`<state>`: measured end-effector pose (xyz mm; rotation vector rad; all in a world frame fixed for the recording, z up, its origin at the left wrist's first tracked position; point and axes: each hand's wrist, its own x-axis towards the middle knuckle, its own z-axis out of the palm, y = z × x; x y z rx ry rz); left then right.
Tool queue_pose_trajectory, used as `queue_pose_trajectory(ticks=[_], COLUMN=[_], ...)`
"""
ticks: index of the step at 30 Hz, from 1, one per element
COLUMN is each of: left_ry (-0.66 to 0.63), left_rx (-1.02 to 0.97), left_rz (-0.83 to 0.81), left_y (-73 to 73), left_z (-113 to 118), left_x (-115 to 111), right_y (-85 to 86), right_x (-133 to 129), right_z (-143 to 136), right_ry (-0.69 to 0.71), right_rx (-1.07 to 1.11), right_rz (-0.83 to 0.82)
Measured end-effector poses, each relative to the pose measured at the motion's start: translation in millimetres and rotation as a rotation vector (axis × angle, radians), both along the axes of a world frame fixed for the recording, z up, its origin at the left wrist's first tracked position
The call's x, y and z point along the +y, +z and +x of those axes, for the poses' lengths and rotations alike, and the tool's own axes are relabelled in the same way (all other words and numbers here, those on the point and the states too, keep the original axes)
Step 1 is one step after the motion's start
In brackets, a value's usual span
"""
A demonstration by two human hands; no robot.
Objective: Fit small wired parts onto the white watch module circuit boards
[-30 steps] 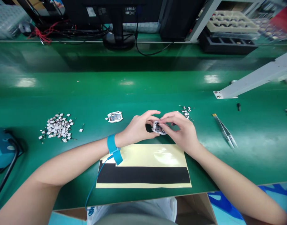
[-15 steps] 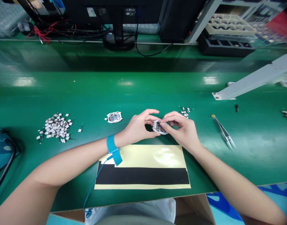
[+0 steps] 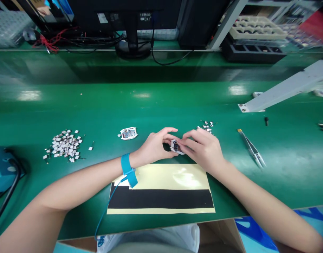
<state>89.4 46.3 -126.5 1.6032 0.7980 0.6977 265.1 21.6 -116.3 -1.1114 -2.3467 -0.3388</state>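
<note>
Between my two hands is a small watch case (image 3: 176, 147), pale-rimmed with dark electronics inside. My left hand (image 3: 156, 146) grips its left edge between thumb and fingers and wears a blue wrist strap (image 3: 127, 170) with a cord. Fingertips of my right hand (image 3: 202, 147) press at the right side of the case; whether they pinch a tiny part too is hidden. A second open watch case (image 3: 128, 133) lies on the green mat to the left. Just behind my right hand is a small cluster of little metal parts (image 3: 207, 126).
A pile of small square parts with leads (image 3: 66, 144) lies at left. Tweezers (image 3: 252, 149) rest at right, near a white metal arm (image 3: 282, 88). A yellow-and-black sheet (image 3: 161, 198) lies in front. A monitor stand (image 3: 133, 49) and black tray (image 3: 252, 51) stand behind.
My right hand has rolled over slightly, its fingers now covering more of the watch case's right side. The case has turned a little in my left hand, and the camera view has shifted slightly.
</note>
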Motion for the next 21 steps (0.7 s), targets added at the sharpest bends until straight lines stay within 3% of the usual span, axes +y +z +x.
queue_pose_trajectory(ticks=[9, 16, 19, 21], left_ry=[-0.009, -0.049, -0.033, 0.002], left_rx=[0.109, 0.181, 0.351, 0.534], left_rz=[0.025, 0.113, 0.243, 0.395], left_y=[0.3, 3.4, 6.5, 5.8], left_z=[-2.1, -8.1, -26.9, -45.1], left_x=[3.8, 7.8, 10.8, 12.9], right_y=[8.0, 14.5, 19.4, 24.5], right_x=[11.0, 22.3, 52.1, 83.3], right_z=[-10.1, -14.0, 13.2, 46.0], right_ry=[0.104, 0.214, 0.041, -0.232], right_rx=[-0.249, -0.424, -0.435, -0.415], right_rz=[-0.015, -0.181, -0.280, -0.326])
